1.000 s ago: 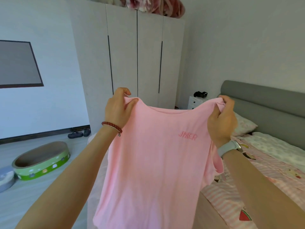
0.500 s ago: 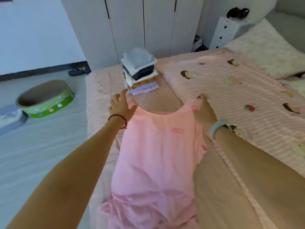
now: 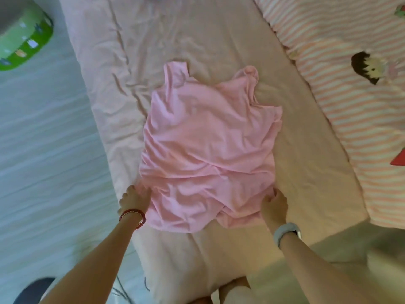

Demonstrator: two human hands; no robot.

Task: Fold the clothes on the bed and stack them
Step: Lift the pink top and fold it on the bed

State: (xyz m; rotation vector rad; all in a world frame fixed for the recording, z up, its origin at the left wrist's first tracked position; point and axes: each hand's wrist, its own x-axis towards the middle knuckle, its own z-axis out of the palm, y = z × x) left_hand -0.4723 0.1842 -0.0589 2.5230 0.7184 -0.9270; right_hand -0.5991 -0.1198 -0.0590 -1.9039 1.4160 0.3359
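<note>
- Since half a second ago both hands have come back from the shoulder straps to the lower corners of the pink top (image 3: 208,145), which now lies flat instead of hanging.
- Left hand (image 3: 134,197): fingers curled onto the lower left corner of the garment, pinching the fabric; a red bead bracelet (image 3: 133,215) sits at the wrist.
- Right hand (image 3: 274,205): fingers closed on the lower right corner of the garment; a pale wristband (image 3: 287,234) sits at the wrist.
- Pink top: spread between the two hands and beyond them, hem bunched and creased nearest the hands, the two straps lying farthest from them.
- Bed (image 3: 208,40): its pale pink sheet lies under the garment, wrinkled beyond the left hand.
- Striped quilt (image 3: 350,106): pink and white with cartoon figures, out past the right hand, apart from the garment.
- Green oval tray (image 3: 24,40): on the floor, well beyond the left hand.
</note>
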